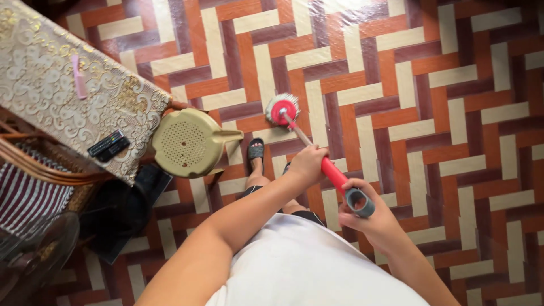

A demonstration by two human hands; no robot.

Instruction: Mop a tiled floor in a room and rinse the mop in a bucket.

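Mop (283, 110): round white-fringed head w/ red centre, set flat on the floor just above centre of frame; thin shaft is run down-right to a red grip ending in a grey ring.
Left hand (309, 163): closed round the shaft at centre frame, just where the red grip starts; fingers fully wrapped.
Right hand (368, 218): closed on the top end of the handle, lower centre-right; grey ring is seen sticking out above the fingers.
Floor (453, 113): herringbone pattern in cream, orange & dark red, glossy.
Foot (256, 152): in a dark sandal, planted just left of the shaft, near the mop head.
Stool (190, 141): beige plastic, perforated round seat, seen left of centre, beside the foot.
Worktop (51, 85): upper left, covered w/ gold-patterned cloth; a pink strip (79, 77) & a black remote (109, 145) are laid on it.
Fan (34, 249): lower left corner, only partly seen.
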